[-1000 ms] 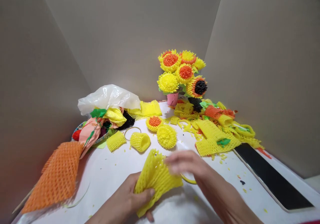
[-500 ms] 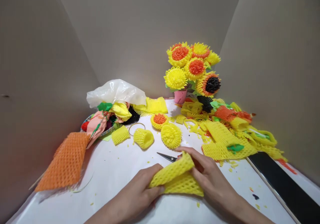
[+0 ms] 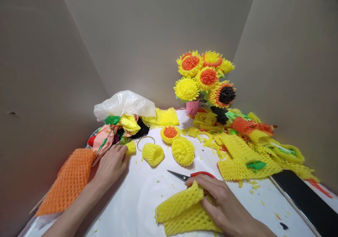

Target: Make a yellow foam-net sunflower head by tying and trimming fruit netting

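Note:
My right hand (image 3: 218, 200) is closed on a folded sheet of yellow foam netting (image 3: 182, 209), the kind used to wrap fruit, above the white table. Just beyond its fingers, scissors (image 3: 182, 176) with a red handle lie with their blades pointing left; the hand partly covers them. Over at the left, my left hand (image 3: 112, 164) has its fingers curled on a short yellow foam net piece (image 3: 131, 147), and its fingertips are hidden. Beside that piece are a thin bangle-like ring (image 3: 138, 143), a rolled yellow net cup (image 3: 151, 154) and two foam flower heads (image 3: 182, 151).
Foam net flowers stand in a pink pot (image 3: 192, 106) at the back. Yellow netting scraps (image 3: 237, 152) heap up on the right beside a black phone-like slab (image 3: 303, 198). Orange netting (image 3: 68, 180) lies at left, below a basket of crafts under a clear plastic bag (image 3: 125, 105).
My left hand has let go of the folded netting and moved left and forward to the short yellow piece. My right hand keeps the netting, now a little lower. The view has tilted slightly.

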A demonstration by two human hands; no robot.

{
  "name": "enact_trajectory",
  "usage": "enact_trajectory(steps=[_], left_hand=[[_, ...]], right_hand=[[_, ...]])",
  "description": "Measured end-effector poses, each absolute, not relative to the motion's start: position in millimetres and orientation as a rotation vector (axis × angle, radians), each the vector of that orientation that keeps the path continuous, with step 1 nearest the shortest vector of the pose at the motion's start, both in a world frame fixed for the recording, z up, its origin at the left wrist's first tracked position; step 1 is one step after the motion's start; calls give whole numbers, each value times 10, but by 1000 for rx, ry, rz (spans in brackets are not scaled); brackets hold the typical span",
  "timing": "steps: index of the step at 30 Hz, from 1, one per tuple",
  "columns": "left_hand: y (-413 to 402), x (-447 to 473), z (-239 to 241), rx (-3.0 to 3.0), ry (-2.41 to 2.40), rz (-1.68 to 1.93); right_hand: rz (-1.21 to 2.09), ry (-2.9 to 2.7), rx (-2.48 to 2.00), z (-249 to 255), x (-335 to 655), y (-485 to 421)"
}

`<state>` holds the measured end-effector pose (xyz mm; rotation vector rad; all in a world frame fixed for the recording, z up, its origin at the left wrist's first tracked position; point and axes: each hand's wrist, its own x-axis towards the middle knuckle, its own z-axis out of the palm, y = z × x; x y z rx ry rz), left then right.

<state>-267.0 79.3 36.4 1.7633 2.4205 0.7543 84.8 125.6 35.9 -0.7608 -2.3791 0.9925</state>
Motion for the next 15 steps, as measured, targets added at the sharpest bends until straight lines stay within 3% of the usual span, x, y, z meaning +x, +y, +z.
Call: enact_trajectory(steps=[4,8,15], left_hand=[[732,-2668,578,1478,2407,1175],[647,-2494,797,1234,2048,1447],[512,-1810,743,1197,1707,1190]], right_hand=[[1109,-2331,-882,336,866,1273],[1335,-2156,-1028,348,855,1298],[1845,-1704,-803,440,827,1288]])
